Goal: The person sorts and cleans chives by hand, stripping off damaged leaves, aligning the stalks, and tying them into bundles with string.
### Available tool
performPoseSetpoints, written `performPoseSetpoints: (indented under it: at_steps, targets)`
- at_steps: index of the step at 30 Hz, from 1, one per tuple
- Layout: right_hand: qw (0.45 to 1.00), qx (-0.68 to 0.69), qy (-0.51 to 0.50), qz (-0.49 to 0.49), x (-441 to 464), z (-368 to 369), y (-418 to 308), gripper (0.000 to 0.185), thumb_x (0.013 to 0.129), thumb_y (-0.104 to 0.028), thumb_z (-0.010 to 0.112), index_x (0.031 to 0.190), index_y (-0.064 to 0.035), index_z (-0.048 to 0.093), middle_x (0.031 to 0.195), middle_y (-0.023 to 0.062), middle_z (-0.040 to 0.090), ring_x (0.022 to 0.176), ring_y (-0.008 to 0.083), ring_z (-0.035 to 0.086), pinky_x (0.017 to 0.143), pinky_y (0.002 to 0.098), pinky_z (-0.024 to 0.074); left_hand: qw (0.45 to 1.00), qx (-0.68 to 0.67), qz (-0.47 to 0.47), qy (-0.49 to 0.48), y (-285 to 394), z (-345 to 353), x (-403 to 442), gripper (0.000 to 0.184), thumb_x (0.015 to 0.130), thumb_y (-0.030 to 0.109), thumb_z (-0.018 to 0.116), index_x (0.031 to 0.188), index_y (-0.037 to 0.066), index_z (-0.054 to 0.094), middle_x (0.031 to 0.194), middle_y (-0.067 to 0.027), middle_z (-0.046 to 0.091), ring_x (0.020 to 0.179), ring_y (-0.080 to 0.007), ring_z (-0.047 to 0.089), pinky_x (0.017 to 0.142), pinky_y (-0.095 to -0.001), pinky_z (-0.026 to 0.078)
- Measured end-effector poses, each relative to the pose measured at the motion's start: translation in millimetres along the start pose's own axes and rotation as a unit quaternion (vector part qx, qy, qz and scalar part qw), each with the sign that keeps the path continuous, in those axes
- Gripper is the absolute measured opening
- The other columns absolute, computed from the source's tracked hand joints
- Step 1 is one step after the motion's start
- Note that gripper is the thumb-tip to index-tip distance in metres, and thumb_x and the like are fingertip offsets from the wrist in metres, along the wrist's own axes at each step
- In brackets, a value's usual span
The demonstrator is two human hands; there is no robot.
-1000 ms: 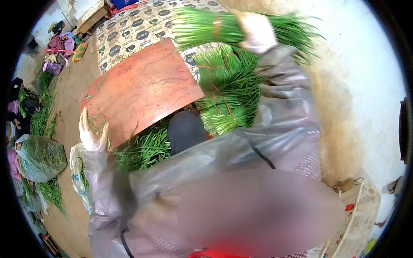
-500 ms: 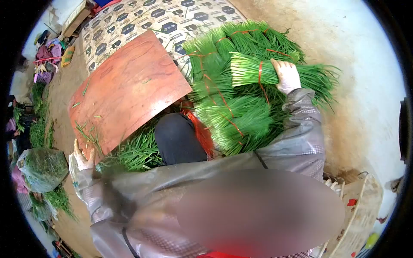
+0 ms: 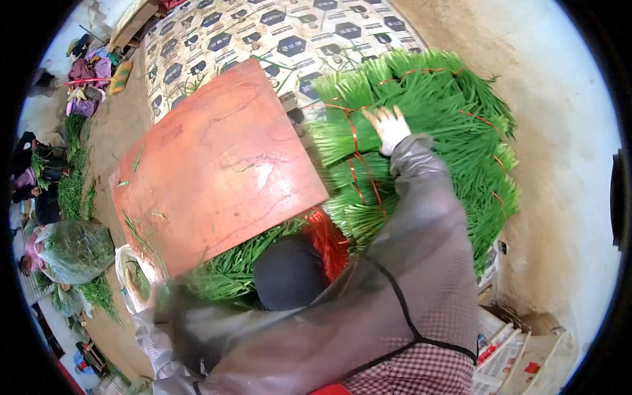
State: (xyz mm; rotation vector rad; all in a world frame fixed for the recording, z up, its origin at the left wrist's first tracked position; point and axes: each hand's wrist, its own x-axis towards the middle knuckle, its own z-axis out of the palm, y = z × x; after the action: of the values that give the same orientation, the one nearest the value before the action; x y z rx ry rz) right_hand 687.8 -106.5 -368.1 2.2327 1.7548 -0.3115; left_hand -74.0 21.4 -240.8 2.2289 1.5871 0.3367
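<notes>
My right hand (image 3: pixel 390 129) lies with its fingers spread on top of a pile of green leafy bundles (image 3: pixel 434 105) tied with red bands. Beneath its fingers is a bundle with pale stems pointing left (image 3: pixel 339 135). At the lower left corner of the reddish board (image 3: pixel 217 158) is my left hand (image 3: pixel 146 289), blurred, with its fingers hard to make out. A few loose green leaves (image 3: pixel 141 240) lie on the board near it. More loose leaves (image 3: pixel 227 270) show under the board's lower edge, beside my dark knee (image 3: pixel 289 273).
Patterned sheeting (image 3: pixel 263 39) spreads behind the board. Red plastic strands (image 3: pixel 326 243) hang beside my knee. At the left stand a clear bag of greens (image 3: pixel 76 251) and a co-worker in dark clothing (image 3: pixel 46 197). A pale wall (image 3: pixel 559 164) rises at the right.
The bundle that my right hand held is now down on the pile, and that hand has moved left with its fingers spread. My left hand has stayed by the board's lower left corner.
</notes>
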Motion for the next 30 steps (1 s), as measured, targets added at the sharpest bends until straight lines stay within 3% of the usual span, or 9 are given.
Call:
performPoseSetpoints:
  at_steps: [2,3,12,14,16,18,19,20,30]
  targets:
    - [0.998,-0.032,-0.016,0.057,36.4,154.1,-6.3,0.105,0.066,-0.014,0.070,0.150,-0.0231,0.007,0.152,0.0133,0.022,0.142,0.0293,0.017,0.115,0.0529,0.0087,0.998,0.050,-0.029,-0.012,-14.8,2.3,-8.3,0.087,0.076,0.018,0.073,0.146,0.006,0.023,0.147,-0.0140,0.032,0.132,-0.0284,0.037,0.097,-0.0366,0.043]
    - [0.980,0.050,-0.153,0.114,31.5,90.1,-31.1,0.111,0.064,-0.015,0.072,0.150,-0.0254,0.003,0.155,0.0129,0.013,0.145,0.0296,0.008,0.115,0.0519,0.0034,0.998,0.058,-0.009,-0.003,-22.6,2.5,-11.8,0.086,0.076,0.017,0.073,0.146,0.004,0.024,0.147,-0.0147,0.032,0.130,-0.0287,0.039,0.095,-0.0370,0.044]
    - [0.986,0.013,-0.151,0.076,36.4,69.6,-32.0,0.105,0.068,-0.017,0.068,0.151,-0.0240,0.002,0.155,0.0126,0.015,0.144,0.0320,0.008,0.115,0.0523,0.0006,0.996,-0.044,-0.072,-0.026,-22.7,23.9,-24.7,0.084,0.078,0.011,0.069,0.147,0.004,0.021,0.150,-0.0130,0.026,0.132,-0.0263,0.035,0.102,-0.0386,0.036]
    - [0.999,-0.036,0.005,0.031,16.0,52.3,-46.8,0.091,0.070,-0.016,0.066,0.148,-0.0178,0.020,0.148,0.0153,0.031,0.139,0.0354,0.023,0.114,0.0504,0.0152,0.989,-0.109,-0.090,-0.044,-16.2,21.6,-25.1,0.084,0.078,0.011,0.068,0.147,0.006,0.020,0.150,-0.0124,0.026,0.132,-0.0258,0.034,0.102,-0.0383,0.036]
    - [0.976,0.171,0.130,-0.020,-21.5,31.9,-98.4,0.040,0.074,-0.010,0.060,0.114,-0.0104,0.058,0.109,0.0150,0.061,0.100,0.0301,0.061,0.089,0.0467,0.0495,0.989,-0.127,-0.077,-0.025,-1.2,19.0,-26.4,0.081,0.079,0.005,0.066,0.147,0.004,0.021,0.141,-0.0137,0.035,0.122,-0.0240,0.042,0.098,-0.0358,0.039]
    - [0.952,0.292,0.094,0.010,-63.8,80.5,-156.7,0.028,0.078,-0.024,0.062,0.101,-0.0065,0.065,0.092,0.0163,0.067,0.077,0.0326,0.064,0.068,0.0436,0.0505,0.996,-0.071,-0.038,0.033,6.2,19.1,-33.1,0.077,0.079,-0.001,0.065,0.145,0.000,0.024,0.130,-0.0161,0.046,0.110,-0.0223,0.052,0.094,-0.0331,0.043]
    - [0.936,0.348,-0.047,-0.002,-81.2,91.8,-183.3,0.033,0.083,-0.032,0.059,0.103,-0.0069,0.064,0.092,0.0169,0.067,0.078,0.0342,0.064,0.071,0.0436,0.0512,0.997,-0.021,-0.016,0.067,4.9,19.7,-37.2,0.076,0.079,-0.003,0.064,0.144,-0.001,0.025,0.127,-0.0169,0.049,0.109,-0.0222,0.054,0.095,-0.0327,0.043]
    - [0.923,0.382,-0.029,0.037,-107.5,113.7,-212.8,0.034,0.085,-0.037,0.057,0.098,-0.0071,0.066,0.089,0.0177,0.066,0.080,0.0341,0.064,0.074,0.0441,0.0512,0.997,-0.021,-0.016,0.066,-7.2,20.8,-40.8,0.076,0.079,-0.003,0.064,0.144,-0.001,0.025,0.127,-0.0169,0.049,0.109,-0.0222,0.054,0.095,-0.0327,0.043]
    - [0.922,0.342,-0.166,0.075,-162.5,227.3,-306.8,0.029,0.085,-0.031,0.054,0.083,-0.0043,0.065,0.085,0.0207,0.066,0.082,0.0368,0.063,0.075,0.0479,0.0498,0.983,-0.167,-0.061,-0.039,-34.5,-1.6,-73.9,0.084,0.074,-0.007,0.058,0.147,0.002,0.018,0.134,-0.0177,0.042,0.114,-0.0256,0.052,0.095,-0.0363,0.043]
